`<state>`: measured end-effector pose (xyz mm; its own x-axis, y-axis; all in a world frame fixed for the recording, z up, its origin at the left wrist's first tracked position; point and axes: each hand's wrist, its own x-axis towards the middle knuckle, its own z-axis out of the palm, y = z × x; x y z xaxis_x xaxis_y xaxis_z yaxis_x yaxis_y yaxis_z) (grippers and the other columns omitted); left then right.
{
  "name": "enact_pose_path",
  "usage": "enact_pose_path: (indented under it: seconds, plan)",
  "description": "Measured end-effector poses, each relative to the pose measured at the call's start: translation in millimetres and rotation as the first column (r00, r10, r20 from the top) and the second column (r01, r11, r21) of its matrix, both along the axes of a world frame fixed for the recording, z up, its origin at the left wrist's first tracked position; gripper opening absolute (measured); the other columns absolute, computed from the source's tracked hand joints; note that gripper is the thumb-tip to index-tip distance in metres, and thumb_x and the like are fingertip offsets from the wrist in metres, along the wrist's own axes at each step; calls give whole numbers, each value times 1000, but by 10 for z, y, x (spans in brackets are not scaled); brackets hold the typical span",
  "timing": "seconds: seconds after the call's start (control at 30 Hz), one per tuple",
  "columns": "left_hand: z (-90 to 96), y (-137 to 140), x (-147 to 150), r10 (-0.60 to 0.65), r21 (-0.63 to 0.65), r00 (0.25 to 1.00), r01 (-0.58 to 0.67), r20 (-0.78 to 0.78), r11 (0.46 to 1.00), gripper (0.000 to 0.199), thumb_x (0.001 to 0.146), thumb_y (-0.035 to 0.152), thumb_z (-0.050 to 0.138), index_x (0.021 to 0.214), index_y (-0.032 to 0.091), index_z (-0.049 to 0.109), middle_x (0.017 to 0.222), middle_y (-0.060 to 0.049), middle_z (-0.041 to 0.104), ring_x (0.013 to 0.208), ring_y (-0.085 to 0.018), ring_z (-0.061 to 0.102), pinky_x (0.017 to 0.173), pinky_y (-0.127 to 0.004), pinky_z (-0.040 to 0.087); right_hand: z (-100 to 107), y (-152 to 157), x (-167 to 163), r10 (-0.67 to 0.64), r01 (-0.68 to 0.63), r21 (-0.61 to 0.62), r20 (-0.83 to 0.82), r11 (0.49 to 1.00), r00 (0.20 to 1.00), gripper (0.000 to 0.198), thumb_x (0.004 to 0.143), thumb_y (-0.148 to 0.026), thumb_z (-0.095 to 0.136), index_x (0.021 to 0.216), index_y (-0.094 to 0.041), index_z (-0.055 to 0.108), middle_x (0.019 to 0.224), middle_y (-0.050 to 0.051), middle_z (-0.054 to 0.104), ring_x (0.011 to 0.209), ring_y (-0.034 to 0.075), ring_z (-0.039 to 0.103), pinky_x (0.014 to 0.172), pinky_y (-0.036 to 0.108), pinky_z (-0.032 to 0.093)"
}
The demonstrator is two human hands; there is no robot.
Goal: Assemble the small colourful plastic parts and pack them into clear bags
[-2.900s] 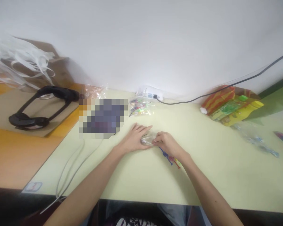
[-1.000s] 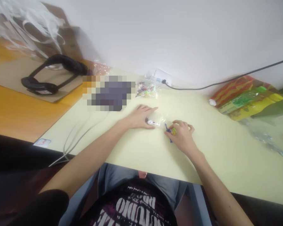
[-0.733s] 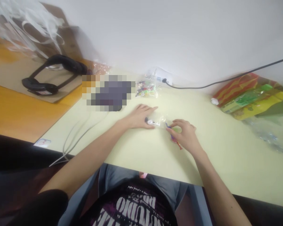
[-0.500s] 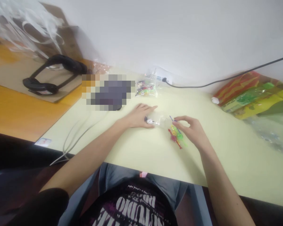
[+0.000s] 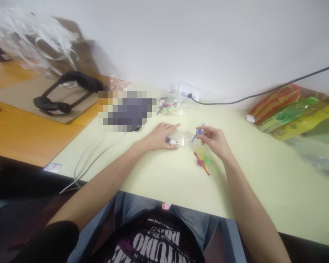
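Observation:
Between its thumb and fingertips, my right hand [image 5: 212, 138] pinches a small blue plastic stick piece [image 5: 198, 132] with a round middle, held tilted above the table. My left hand [image 5: 163, 136] rests on the tabletop with its fingers stretched out. Between its thumb and forefinger lie black and white small parts [image 5: 171, 141], at the end of a clear plastic bag [image 5: 184, 139] that reaches toward my right hand. Just below my right hand lie similar pieces: a red one [image 5: 200, 163], a yellow one [image 5: 200, 156] and a green one [image 5: 207, 160].
Behind my hands stands a clear bag of colourful pieces [image 5: 168, 105], near a white socket box [image 5: 190, 90] with a black cable. A blurred-out dark object [image 5: 128, 111] lies left of it. Bright packaging [image 5: 293, 113] is at the right, a black headset [image 5: 67, 93] at the left.
My right hand has lifted the blue piece up and away from the coloured pieces, slightly to the left. My left hand stays almost where it was.

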<state>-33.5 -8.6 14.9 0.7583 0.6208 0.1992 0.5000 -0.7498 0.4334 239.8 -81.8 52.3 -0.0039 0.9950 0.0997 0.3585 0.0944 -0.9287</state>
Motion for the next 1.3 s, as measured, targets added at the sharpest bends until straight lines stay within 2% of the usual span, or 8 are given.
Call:
enact_pose_path:
  seconds: [0.2, 0.37, 0.53, 0.67, 0.87, 1.07, 1.13, 1.3]
  plan:
    - [-13, 25, 25, 5, 3, 1000, -5, -15, 1000, 98, 82, 62, 73, 162, 26, 30, 146, -10, 55, 136, -33, 45, 119, -45, 30, -121, -82, 74, -43, 39, 84, 47, 996, 998, 35, 80, -46, 76, 102, -18, 72, 89, 5, 72, 74, 17, 66, 71, 33, 55]
    - [-25, 33, 23, 8, 7, 1000, -8, -13, 1000, 97, 83, 63, 72, 163, 26, 29, 147, -10, 55, 136, -33, 45, 119, -44, 30, -162, -73, 98, -40, 48, 89, -89, 995, 995, 38, 81, -47, 77, 105, -20, 64, 109, 10, 75, 99, 23, 72, 88, 39, 58]
    - [-26, 27, 27, 12, -1, 1000, -12, -8, 1000, 97, 83, 63, 71, 162, 26, 30, 148, -10, 54, 137, -33, 44, 118, -44, 31, -204, -66, 75, -81, 95, 113, -124, 989, 989, 36, 76, -41, 80, 103, -20, 68, 102, 9, 76, 91, 23, 74, 88, 41, 60]
    - [-19, 22, 34, 12, -8, 1000, -12, -2, 1000, 96, 83, 63, 72, 162, 26, 30, 148, -9, 55, 138, -32, 45, 119, -43, 31, -233, -63, 83, -64, 70, 84, -69, 994, 996, 41, 79, -35, 74, 117, -19, 69, 102, 10, 75, 86, 23, 73, 75, 36, 60]
    - [-2, 14, 41, 13, -16, 1000, -13, -1, 1000, 96, 84, 61, 71, 163, 26, 29, 149, -9, 55, 139, -34, 43, 119, -45, 30, -264, -99, 100, 41, -42, 55, 33, 998, 999, 70, 86, -29, 61, 154, -27, 40, 101, 4, 76, 61, 16, 67, 70, 36, 57]
    - [-10, 12, 32, 11, -18, 1000, -11, 9, 1000, 99, 82, 62, 72, 163, 25, 28, 149, -10, 55, 139, -34, 44, 119, -46, 30, -234, -119, 74, -45, 41, 59, 65, 997, 997, 23, 84, -34, 66, 101, -20, 64, 85, 6, 76, 59, 17, 66, 62, 31, 52]
    - [-19, 16, 29, 11, -15, 1000, -11, 13, 1000, 101, 81, 62, 73, 163, 26, 27, 149, -10, 55, 139, -34, 44, 119, -46, 30, -208, -120, 82, -41, 36, 50, 110, 998, 993, 18, 82, -35, 69, 87, -18, 68, 79, 7, 75, 58, 17, 64, 60, 30, 50]
    - [-31, 21, 22, 3, -11, 1000, -3, 26, 1000, 104, 80, 59, 75, 164, 26, 24, 147, -9, 56, 137, -34, 46, 119, -46, 31, -180, -114, 147, 15, -19, 14, 227, 1000, 974, 19, 81, -32, 66, 86, -16, 75, 63, 3, 68, 56, 16, 58, 59, 30, 47]
